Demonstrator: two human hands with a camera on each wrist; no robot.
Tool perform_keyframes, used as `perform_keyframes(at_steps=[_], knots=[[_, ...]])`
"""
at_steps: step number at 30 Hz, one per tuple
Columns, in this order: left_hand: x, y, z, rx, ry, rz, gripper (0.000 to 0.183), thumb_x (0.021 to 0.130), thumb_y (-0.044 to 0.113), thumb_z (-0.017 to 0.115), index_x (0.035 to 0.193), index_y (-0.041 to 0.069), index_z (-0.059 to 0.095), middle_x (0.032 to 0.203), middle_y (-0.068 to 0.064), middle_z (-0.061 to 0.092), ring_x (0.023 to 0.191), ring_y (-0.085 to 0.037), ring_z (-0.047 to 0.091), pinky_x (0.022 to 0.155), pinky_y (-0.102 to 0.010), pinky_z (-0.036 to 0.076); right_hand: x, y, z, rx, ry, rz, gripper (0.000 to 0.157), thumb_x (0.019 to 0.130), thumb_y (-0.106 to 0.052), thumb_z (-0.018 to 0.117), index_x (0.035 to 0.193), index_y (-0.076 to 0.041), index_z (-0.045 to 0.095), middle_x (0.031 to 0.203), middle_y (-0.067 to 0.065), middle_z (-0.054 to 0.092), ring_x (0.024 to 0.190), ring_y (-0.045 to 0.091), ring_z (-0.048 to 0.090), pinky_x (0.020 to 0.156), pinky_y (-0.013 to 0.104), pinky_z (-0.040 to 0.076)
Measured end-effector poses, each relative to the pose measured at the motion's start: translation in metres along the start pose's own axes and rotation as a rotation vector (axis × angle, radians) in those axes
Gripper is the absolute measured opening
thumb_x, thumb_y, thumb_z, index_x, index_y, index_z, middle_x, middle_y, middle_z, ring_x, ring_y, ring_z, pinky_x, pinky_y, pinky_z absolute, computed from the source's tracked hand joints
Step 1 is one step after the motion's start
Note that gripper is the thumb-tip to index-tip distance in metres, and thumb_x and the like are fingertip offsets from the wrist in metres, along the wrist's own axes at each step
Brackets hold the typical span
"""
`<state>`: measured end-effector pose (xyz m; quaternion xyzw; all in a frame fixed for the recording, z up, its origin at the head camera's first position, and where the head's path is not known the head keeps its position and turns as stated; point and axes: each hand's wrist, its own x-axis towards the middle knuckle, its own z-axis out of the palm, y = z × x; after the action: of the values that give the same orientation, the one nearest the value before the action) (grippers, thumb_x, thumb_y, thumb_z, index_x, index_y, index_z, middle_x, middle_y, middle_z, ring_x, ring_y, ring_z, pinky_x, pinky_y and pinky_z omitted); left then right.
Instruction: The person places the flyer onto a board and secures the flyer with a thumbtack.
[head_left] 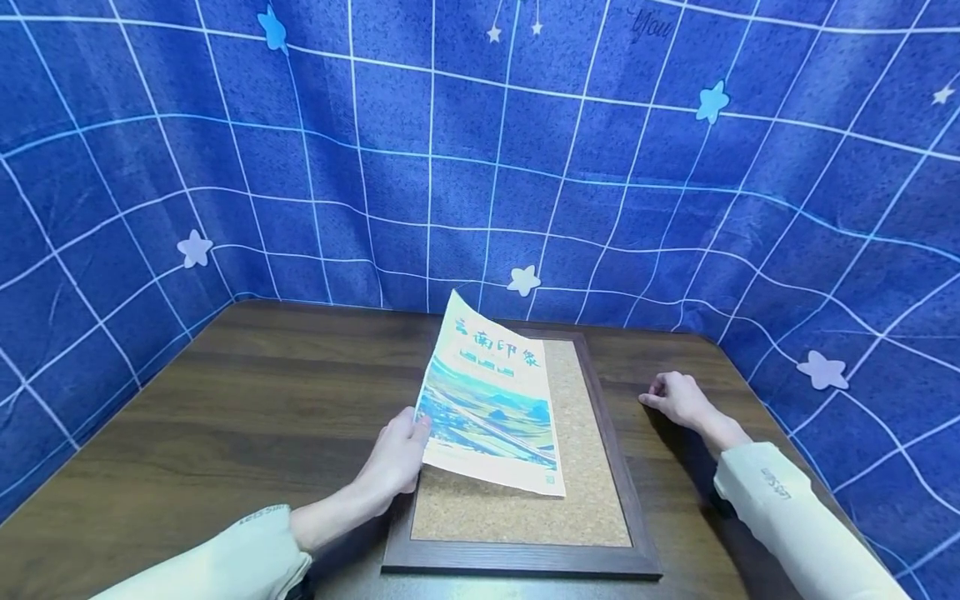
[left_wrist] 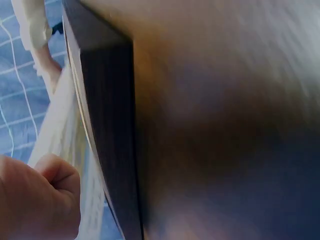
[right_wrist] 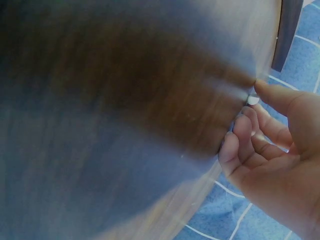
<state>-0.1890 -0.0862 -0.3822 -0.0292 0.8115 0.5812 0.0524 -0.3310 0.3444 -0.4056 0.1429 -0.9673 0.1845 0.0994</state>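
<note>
My left hand (head_left: 401, 450) pinches the left edge of a paper poster (head_left: 487, 400), thumb on top. The poster shows teal Chinese characters above a blue-green landscape; its upper left corner curls up. It lies over a cork board (head_left: 525, 517) with a dark wooden frame (head_left: 517, 557), tilted against the board's sides. In the left wrist view, the left hand (left_wrist: 42, 195) is beside the frame's side (left_wrist: 107, 115). Right of the board, my right hand (head_left: 677, 398) is down at the tabletop, fingers curled. Its thumb and forefinger meet around a small, shiny, whitish piece (right_wrist: 253, 100), kind unclear.
The board lies on a dark wood-grain table (head_left: 300, 392). A blue curtain (head_left: 420, 192) with white grid lines and stars hangs along the table's back and sides. The frame's raised rim stands between the two hands.
</note>
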Motion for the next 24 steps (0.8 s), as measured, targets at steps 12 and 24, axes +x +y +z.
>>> perform_keyframes(at_steps=[12,24], knots=[[-0.012,-0.002,0.019,-0.112,-0.179,-0.047,0.032,0.105,0.022,0.029,0.128,0.001,0.036,0.054,0.005,0.030,0.044,-0.007,0.024,0.039,-0.018,0.022,-0.003,0.000,-0.002,-0.006,0.006,0.000,0.021,0.081,-0.017,0.073,0.069,-0.005,0.062,0.061,0.000,0.061,0.058,0.013,0.050,0.058,0.031,0.041],[-0.015,-0.005,0.019,-0.125,-0.300,-0.052,0.020,0.103,0.020,0.031,0.112,0.003,0.037,0.059,0.004,0.040,0.044,-0.004,0.025,0.040,-0.017,0.023,-0.004,0.002,-0.004,0.026,0.010,-0.008,0.017,0.079,-0.014,0.074,0.071,-0.004,0.064,0.061,0.001,0.062,0.058,0.011,0.051,0.060,0.031,0.043]])
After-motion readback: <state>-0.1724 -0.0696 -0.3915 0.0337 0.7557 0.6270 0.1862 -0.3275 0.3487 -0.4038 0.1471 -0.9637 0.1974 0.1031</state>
